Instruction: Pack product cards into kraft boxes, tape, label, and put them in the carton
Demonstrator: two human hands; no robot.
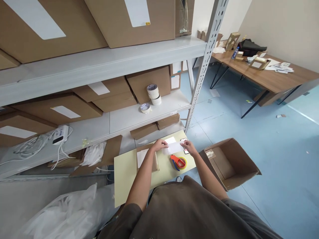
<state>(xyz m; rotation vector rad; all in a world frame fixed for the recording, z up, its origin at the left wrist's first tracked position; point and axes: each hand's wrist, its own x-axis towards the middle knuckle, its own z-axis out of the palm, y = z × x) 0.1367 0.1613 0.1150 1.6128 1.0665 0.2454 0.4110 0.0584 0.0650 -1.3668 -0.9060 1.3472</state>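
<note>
My left hand pinches the left end of a thin whitish sheet, and the fingers of my right hand pinch its right end. Stretched between them, the sheet hangs over a pale yellow table. Just below it lies a red-orange tape dispenser with a blue part and a yellow roll. A phone is partly covered by my right hand. Behind the sheet is another white paper. Left of my left hand, a flat cardboard box with a white label is partly hidden by my forearm.
An open cardboard box stands on the floor at the right. Tape rolls sit on the metal shelf ahead, beside large cartons. A power strip with cables lies left. White plastic bags fill the lower left.
</note>
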